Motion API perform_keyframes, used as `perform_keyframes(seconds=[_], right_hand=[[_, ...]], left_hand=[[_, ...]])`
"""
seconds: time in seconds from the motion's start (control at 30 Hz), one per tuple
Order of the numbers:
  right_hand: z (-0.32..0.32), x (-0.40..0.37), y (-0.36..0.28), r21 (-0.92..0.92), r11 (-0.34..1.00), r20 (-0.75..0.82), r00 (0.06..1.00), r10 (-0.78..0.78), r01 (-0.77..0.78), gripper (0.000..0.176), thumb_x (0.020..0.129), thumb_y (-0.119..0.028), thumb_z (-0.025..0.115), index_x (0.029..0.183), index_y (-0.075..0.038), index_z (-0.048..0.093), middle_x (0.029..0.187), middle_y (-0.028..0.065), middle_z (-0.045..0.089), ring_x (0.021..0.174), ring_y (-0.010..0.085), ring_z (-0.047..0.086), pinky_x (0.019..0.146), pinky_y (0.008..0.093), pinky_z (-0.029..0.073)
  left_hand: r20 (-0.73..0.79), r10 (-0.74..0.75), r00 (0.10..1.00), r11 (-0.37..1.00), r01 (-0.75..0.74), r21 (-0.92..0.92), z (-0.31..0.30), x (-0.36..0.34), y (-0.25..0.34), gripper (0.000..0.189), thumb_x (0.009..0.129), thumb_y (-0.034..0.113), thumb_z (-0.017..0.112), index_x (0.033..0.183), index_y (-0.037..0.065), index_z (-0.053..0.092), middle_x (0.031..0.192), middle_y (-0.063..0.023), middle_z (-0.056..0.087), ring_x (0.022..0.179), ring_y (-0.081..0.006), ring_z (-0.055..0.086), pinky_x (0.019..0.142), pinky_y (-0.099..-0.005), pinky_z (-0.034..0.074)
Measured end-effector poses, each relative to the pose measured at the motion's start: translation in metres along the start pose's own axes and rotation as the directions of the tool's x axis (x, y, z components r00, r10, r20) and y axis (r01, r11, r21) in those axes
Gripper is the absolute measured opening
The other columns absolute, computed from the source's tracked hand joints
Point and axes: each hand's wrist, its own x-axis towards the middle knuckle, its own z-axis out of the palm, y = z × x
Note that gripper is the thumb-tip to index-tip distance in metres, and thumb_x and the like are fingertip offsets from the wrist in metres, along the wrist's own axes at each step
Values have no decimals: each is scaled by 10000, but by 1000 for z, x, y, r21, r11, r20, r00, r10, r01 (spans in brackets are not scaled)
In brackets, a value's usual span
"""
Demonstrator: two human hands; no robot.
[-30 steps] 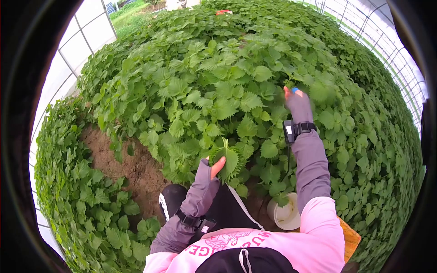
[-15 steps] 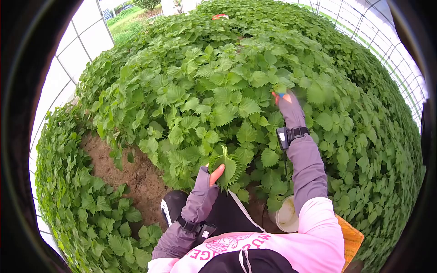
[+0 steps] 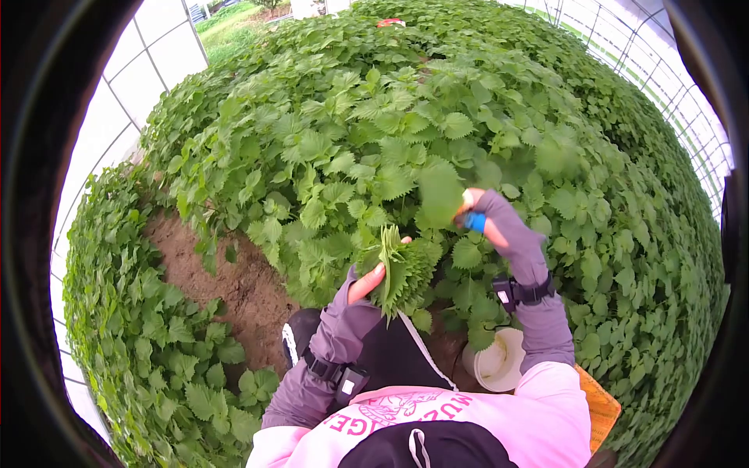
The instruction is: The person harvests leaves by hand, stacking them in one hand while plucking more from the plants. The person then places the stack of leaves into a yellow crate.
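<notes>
In my left hand is a thick stack of green perilla leaves, toothed edges fanned to the right and stems pointing up. My thumb presses across the near side, and a fingertip shows behind the stack. Up and to the right, my right hand pinches a single perilla leaf, smeared by motion. Something blue is worn on a finger of that hand. Dense perilla plants spread beneath and beyond both hands.
A white bucket stands on the ground below my right forearm. An orange-yellow container is at my right side. Bare soil shows at left. Something red and white lies among the far plants. Framed greenhouse walls stand on both sides.
My right hand has moved down and left from the plants toward my left hand, bringing a leaf. My left hand has risen slightly and turned, showing more of the stack's edges.
</notes>
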Motion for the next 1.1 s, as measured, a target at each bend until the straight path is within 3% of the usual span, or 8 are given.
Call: perform_keyframes(seconds=[0.2,0.4,0.53,0.67,0.7,0.8,1.0,1.1], right_hand=[[15,-44,-10,-441,858,351,930,-104,262,95,746,-26,570,841,-28,578,834,86,527,734,173,516,676,268,417],[37,-69,10,27,996,222,971,-83,80,159,794,-69,543,952,-70,562,1073,40,477,872,108,489,770,242,402],[83,-85,38,739,666,13,990,137,-102,324,833,-63,515,1153,-38,467,1178,70,480,1004,110,492,827,223,395],[98,-87,38,852,506,-277,936,219,134,216,873,-2,431,1057,-35,538,894,3,554,811,77,512,716,184,418],[101,-88,30,687,716,-392,892,225,122,200,877,-11,429,1042,-34,540,896,-6,550,800,72,504,714,189,416],[95,-84,7,377,900,-508,861,4,218,147,856,-22,463,976,-31,547,857,4,567,796,73,497,722,205,405],[100,-92,-16,-121,980,3,987,-159,158,131,819,1,500,938,0,555,906,49,586,834,105,527,775,228,402],[104,-81,4,-108,984,-84,985,-153,143,116,807,-20,539,919,4,528,842,37,564,783,102,512,737,230,407]], left_hand=[[-80,-165,983,980,154,-128,-22,-4,-18,339,883,228,493,1148,17,487,1029,-57,577,862,-148,570,770,-286,468],[-84,-172,982,982,163,-97,-19,-7,-31,305,891,188,483,1143,17,489,1035,-53,573,870,-121,550,785,-241,445],[1,74,997,871,-65,486,-36,-10,-53,326,926,170,388,1213,27,445,1153,-77,513,1006,-151,501,880,-244,386],[-96,-142,985,982,128,-137,-13,-23,-42,448,947,333,276,1257,37,408,1189,-78,492,1051,-161,466,951,-255,321],[14,284,959,780,-239,579,8,-36,-35,379,933,274,375,1214,31,450,1138,-67,524,959,-142,501,869,-256,383],[-225,207,952,928,-118,355,-13,-5,-42,290,889,164,487,1138,17,501,1041,-53,571,846,-100,518,753,-243,428],[-170,287,943,796,-136,590,-35,7,-64,184,804,98,605,956,-1,580,814,0,603,686,-70,505,628,-232,427],[-126,217,968,962,-190,197,-24,4,-66,174,820,125,603,932,-6,576,787,8,593,700,-66,501,628,-230,421]])
